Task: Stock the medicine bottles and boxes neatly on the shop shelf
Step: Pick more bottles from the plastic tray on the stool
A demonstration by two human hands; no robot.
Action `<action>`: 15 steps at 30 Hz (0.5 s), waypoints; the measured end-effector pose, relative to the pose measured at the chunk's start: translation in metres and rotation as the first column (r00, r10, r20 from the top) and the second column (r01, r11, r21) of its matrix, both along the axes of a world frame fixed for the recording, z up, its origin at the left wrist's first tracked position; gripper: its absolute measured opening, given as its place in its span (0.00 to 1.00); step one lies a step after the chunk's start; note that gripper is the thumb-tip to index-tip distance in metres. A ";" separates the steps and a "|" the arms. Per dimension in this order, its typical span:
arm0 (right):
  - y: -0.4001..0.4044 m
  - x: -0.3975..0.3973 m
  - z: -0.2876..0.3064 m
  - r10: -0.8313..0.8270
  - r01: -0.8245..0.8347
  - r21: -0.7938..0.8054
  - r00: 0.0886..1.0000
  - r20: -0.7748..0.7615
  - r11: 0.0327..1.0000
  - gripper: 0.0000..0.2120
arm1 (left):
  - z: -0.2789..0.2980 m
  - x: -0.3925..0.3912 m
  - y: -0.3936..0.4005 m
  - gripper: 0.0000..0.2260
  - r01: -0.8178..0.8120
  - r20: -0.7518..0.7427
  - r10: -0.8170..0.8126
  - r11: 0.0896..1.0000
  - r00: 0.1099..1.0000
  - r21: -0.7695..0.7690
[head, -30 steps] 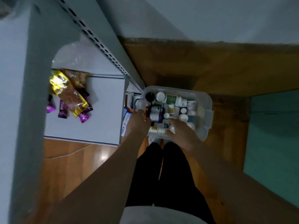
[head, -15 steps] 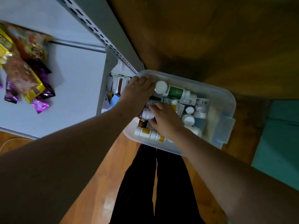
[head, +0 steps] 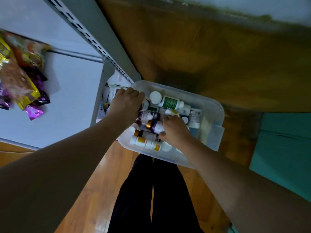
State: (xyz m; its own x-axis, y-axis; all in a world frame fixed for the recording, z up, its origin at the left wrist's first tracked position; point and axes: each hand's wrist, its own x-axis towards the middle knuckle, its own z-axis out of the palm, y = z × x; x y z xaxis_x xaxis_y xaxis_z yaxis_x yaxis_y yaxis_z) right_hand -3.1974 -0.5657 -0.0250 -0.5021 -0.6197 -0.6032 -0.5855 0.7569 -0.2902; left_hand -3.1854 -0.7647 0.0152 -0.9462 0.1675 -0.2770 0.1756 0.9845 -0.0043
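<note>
2 hands in my bin (head: 217, 105), frame centre: left hand (head: 125, 105) curled over a bottle (head: 145, 105), right hand (head: 175, 130) pinching a purple-labelled bottle (head: 155, 126).

Snack packets (head: 21, 78) lie on the grey shelf (head: 70, 98)

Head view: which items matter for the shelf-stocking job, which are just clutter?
Job:
- clear bin holding the medicine bottles
- green-label bottle
- gold-capped bottle
- orange-label bottles
- boxes on the low shelf
- grey shelf
- left hand, right hand, both in the bin

Lying about:
- snack packets
- teal mat
</note>
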 end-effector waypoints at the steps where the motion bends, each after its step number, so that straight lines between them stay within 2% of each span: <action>1: 0.007 0.002 0.004 -0.050 0.050 0.009 0.999 0.009 0.999 0.20 | 0.008 0.005 0.005 0.17 -0.109 0.020 0.108 0.992 0.994 0.064; 3: 0.019 0.008 0.013 -0.204 0.204 0.011 0.977 0.066 0.979 0.19 | 0.027 0.015 0.016 0.16 -0.409 0.105 0.396 0.892 0.912 0.190; 5: 0.030 0.013 0.025 -0.403 0.410 -0.011 0.902 0.154 0.912 0.20 | 0.043 0.027 0.025 0.15 -0.695 0.233 0.659 0.638 0.715 0.330; 7: 0.041 0.019 0.037 -0.561 0.589 -0.022 0.779 0.279 0.807 0.19 | 0.053 0.045 0.030 0.09 -0.853 0.439 0.744 0.346 0.503 0.390; 8: 0.046 0.022 0.045 -0.632 0.677 -0.015 0.694 0.345 0.736 0.18 | 0.056 0.056 0.032 0.08 -0.900 0.558 0.743 0.138 0.370 0.414; 9: 0.050 0.024 0.053 -0.690 0.754 0.002 0.600 0.405 0.656 0.17 | 0.061 0.069 0.035 0.09 -0.907 0.688 0.693 -0.119 0.216 0.404; 10: 0.053 0.025 0.063 -0.731 0.810 0.028 0.514 0.448 0.586 0.17 | 0.069 0.081 0.039 0.09 -0.864 0.804 0.590 -0.363 0.077 0.349; 11: 0.056 0.026 0.076 -0.756 0.845 0.039 0.455 0.471 0.533 0.18 | 0.080 0.092 0.045 0.08 -0.784 0.887 0.461 -0.554 -0.009 0.280; 12: 0.057 0.026 0.090 -0.772 0.870 0.041 0.413 0.482 0.491 0.19 | 0.094 0.101 0.052 0.05 -0.700 0.939 0.342 -0.681 -0.043 0.216; 13: 0.056 0.027 0.106 -0.782 0.894 0.037 0.370 0.502 0.447 0.20 | 0.108 0.108 0.056 0.03 -0.636 0.966 0.256 -0.753 -0.046 0.169; 15: 0.053 0.032 0.139 -0.787 0.943 0.039 0.253 0.563 0.331 0.21 | 0.140 0.123 0.064 0.01 -0.550 0.988 0.152 -0.825 0.009 0.132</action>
